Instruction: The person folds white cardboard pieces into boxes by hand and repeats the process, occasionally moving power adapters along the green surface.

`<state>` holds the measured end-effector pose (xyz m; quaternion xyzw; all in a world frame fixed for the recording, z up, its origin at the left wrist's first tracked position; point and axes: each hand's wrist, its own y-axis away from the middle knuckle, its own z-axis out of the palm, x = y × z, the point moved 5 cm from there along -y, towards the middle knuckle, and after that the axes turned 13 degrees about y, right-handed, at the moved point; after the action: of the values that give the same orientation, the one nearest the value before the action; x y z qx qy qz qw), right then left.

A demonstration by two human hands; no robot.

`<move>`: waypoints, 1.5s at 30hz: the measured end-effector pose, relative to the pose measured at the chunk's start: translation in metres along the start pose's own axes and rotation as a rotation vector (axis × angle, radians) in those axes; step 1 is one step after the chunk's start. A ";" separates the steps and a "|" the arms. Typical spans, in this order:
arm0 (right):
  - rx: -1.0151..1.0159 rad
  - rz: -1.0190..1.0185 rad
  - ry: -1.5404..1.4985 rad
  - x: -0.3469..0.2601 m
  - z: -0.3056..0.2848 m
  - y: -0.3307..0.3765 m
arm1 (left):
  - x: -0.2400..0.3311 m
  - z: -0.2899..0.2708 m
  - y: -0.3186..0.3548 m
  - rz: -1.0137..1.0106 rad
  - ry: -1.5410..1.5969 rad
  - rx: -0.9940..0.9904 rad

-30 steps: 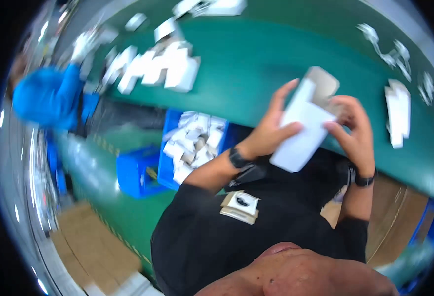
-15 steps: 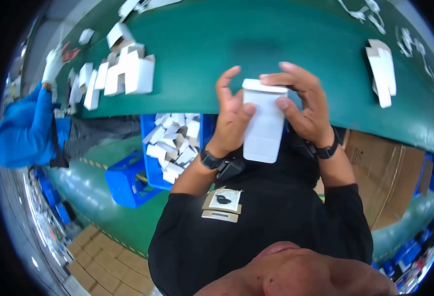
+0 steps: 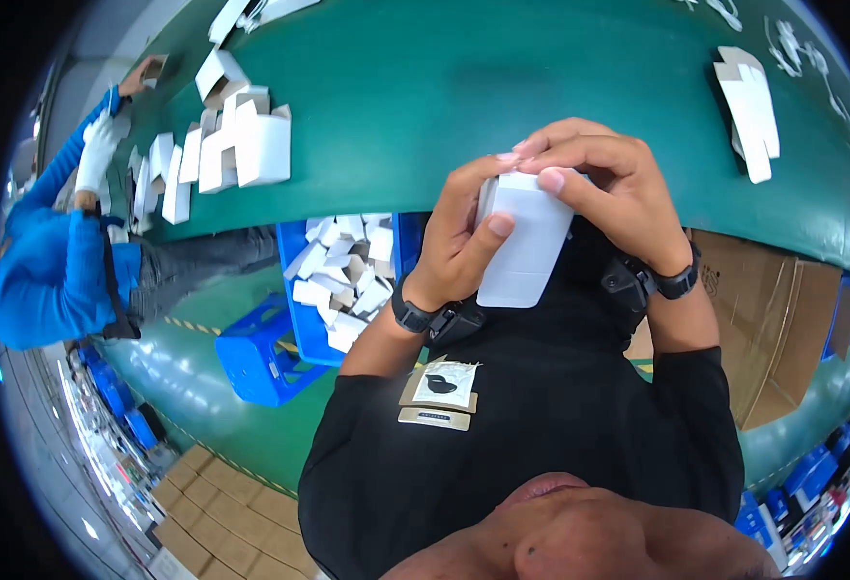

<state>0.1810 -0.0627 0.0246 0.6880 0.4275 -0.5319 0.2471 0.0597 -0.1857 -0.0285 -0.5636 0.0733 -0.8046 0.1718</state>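
Note:
A small white cardboard box (image 3: 525, 253) is held up between my two hands, in front of my body at the table's near edge. My left hand (image 3: 466, 227) wraps round its left side, the thumb lying on the broad face. My right hand (image 3: 607, 184) closes over the top end, with its thumb and fingertips pressing at the top edge. The fingertips of both hands meet there. What the box contains cannot be seen.
Several white boxes (image 3: 263, 145) stand at the left on the green table (image 3: 396, 126). Flattened white cartons (image 3: 749, 116) and white cables (image 3: 802, 58) lie right. Below are a blue bin (image 3: 299, 319) of white pieces, a blue stool (image 3: 261, 353), and a brown carton (image 3: 754, 319). A co-worker (image 3: 67, 261) works at left.
My fingers have closed in on the box's top end; before, they were spread apart. The box has tilted slightly. At the left, the co-worker's arm has reached farther out.

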 end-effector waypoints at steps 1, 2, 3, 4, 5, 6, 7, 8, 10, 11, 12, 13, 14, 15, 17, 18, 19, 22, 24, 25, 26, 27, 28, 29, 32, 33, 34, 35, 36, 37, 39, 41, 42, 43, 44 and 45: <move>-0.041 -0.011 -0.013 -0.002 0.010 0.000 | 0.005 -0.006 0.008 0.005 -0.032 0.019; -0.038 -0.076 0.089 -0.005 0.019 0.002 | 0.008 -0.009 0.016 0.012 -0.052 0.065; -0.037 -0.148 0.186 -0.009 0.027 0.006 | 0.009 -0.007 0.021 -0.001 0.009 0.090; -0.037 -0.231 0.272 -0.012 0.038 0.009 | 0.009 -0.009 0.027 -0.009 0.062 0.121; -0.090 -0.258 0.241 -0.015 0.049 0.012 | 0.012 -0.015 0.037 -0.012 0.115 0.152; -0.081 -0.221 0.351 -0.014 0.054 0.017 | 0.016 -0.026 0.052 0.000 0.085 0.210; -0.070 -0.187 0.460 -0.013 0.055 0.020 | 0.021 -0.045 0.075 0.033 -0.017 0.396; 0.075 -0.196 0.671 -0.017 0.042 0.023 | 0.026 -0.061 0.100 0.070 -0.108 0.573; 0.406 -0.174 1.043 -0.020 -0.019 0.032 | 0.043 -0.094 0.144 0.135 -0.144 0.882; 0.574 -0.150 1.188 -0.004 -0.067 0.041 | 0.056 -0.117 0.173 0.166 -0.104 1.032; 0.593 -0.073 1.469 0.025 -0.122 0.055 | 0.062 -0.144 0.203 0.209 -0.148 1.190; 0.621 0.029 1.747 0.054 -0.179 0.077 | 0.064 -0.173 0.232 0.245 -0.198 1.329; 0.528 0.219 1.795 0.083 -0.214 0.098 | 0.055 -0.206 0.258 0.202 -0.188 1.419; 0.431 0.405 1.829 0.110 -0.235 0.116 | 0.045 -0.238 0.284 0.159 -0.179 1.513; 0.446 0.469 1.691 0.146 -0.262 0.136 | 0.021 -0.290 0.317 0.123 -0.230 1.571; 0.449 0.534 1.539 0.161 -0.266 0.142 | 0.009 -0.327 0.336 0.064 -0.320 1.605; 0.449 0.527 1.533 0.165 -0.266 0.141 | 0.002 -0.357 0.353 0.009 -0.411 1.638; 0.431 0.497 1.574 0.153 -0.255 0.135 | -0.003 -0.394 0.364 -0.293 -0.866 1.833; 0.420 0.491 1.541 0.155 -0.254 0.113 | -0.001 -0.406 0.422 -0.109 -0.744 1.829; 0.394 0.519 1.532 0.157 -0.254 0.111 | -0.001 -0.402 0.440 0.030 -0.610 1.790; 0.390 0.613 1.574 0.152 -0.256 0.131 | -0.018 -0.363 0.388 -0.010 -0.571 1.732; 0.410 0.678 1.607 0.147 -0.257 0.147 | -0.036 -0.336 0.312 0.160 -0.231 1.638; 0.441 0.700 1.680 0.140 -0.252 0.145 | -0.017 -0.306 0.279 0.158 -0.233 1.622; 0.459 0.705 1.759 0.132 -0.247 0.139 | 0.001 -0.277 0.256 0.191 -0.351 1.505; 0.478 0.698 1.792 0.131 -0.233 0.127 | 0.030 -0.196 0.181 0.244 -0.566 1.099; 0.479 0.699 1.748 0.131 -0.227 0.129 | 0.031 -0.166 0.158 0.223 -0.532 0.947; 0.483 0.702 1.706 0.126 -0.222 0.131 | 0.031 -0.134 0.137 0.203 -0.495 0.794; 0.495 0.717 1.715 0.117 -0.216 0.137 | 0.030 -0.100 0.114 0.162 -0.428 0.633; 0.532 0.705 1.705 0.103 -0.207 0.141 | 0.032 -0.069 0.093 0.122 -0.363 0.465; 0.575 0.700 1.698 0.088 -0.196 0.146 | 0.031 -0.048 0.076 0.073 -0.340 0.304; 0.815 0.348 1.623 0.060 -0.158 0.135 | 0.022 -0.011 0.039 0.037 -0.292 0.066; 0.817 0.142 1.608 0.020 -0.099 0.087 | 0.009 0.015 -0.002 0.052 -0.150 0.078; 0.817 -0.035 1.463 -0.001 -0.071 0.068 | 0.000 0.027 -0.021 0.051 -0.086 0.087; 0.723 -0.102 1.343 -0.022 -0.045 0.054 | -0.008 0.035 -0.037 0.051 -0.071 0.044; 0.690 -0.172 1.174 -0.025 -0.032 0.051 | -0.015 0.043 -0.054 0.054 0.037 0.053; 0.674 -0.213 1.077 -0.027 -0.019 0.050 | -0.021 0.049 -0.069 0.051 0.140 0.070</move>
<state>0.2315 -0.0819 0.0503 0.8524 0.3669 -0.2389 -0.2861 0.0988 -0.1104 -0.0082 -0.4976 0.0710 -0.8395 0.2063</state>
